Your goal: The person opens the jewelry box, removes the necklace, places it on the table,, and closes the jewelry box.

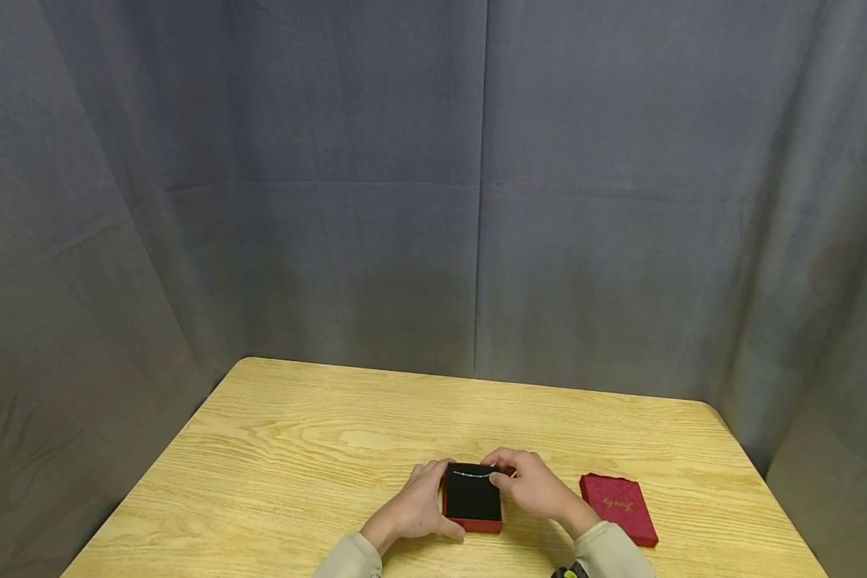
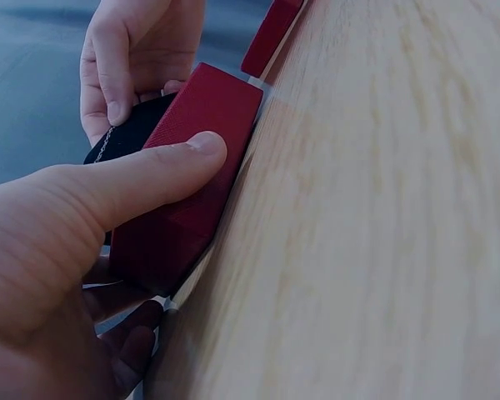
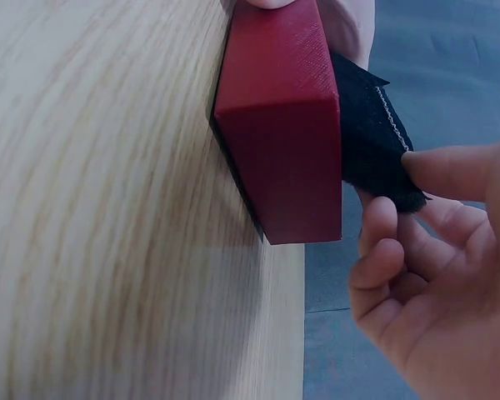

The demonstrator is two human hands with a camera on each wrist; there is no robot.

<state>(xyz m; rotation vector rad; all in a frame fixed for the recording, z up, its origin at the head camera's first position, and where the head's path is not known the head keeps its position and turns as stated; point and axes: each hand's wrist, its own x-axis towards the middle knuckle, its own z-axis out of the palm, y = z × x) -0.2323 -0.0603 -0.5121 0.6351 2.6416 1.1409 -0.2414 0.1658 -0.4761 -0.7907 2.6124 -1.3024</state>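
A small red jewelry box point(image 1: 482, 527) stands on the table with a black padded insert point(image 1: 473, 502) in it. The insert's far end tilts up above the box wall, as the right wrist view shows. Across that raised end runs a thin silver chain point(image 1: 468, 474). My left hand point(image 1: 417, 507) holds the box from the left, thumb point(image 2: 171, 175) against its near wall. With thumb and fingers, my right hand point(image 1: 538, 491) pinches the insert's far right corner at the chain's end. The fingertips beneath the insert are partly hidden.
To the right lies a red box lid point(image 1: 621, 510) with gold lettering, flat on the wooden table point(image 1: 318, 449). Grey curtains point(image 1: 361, 201) hang behind the table and on both sides.
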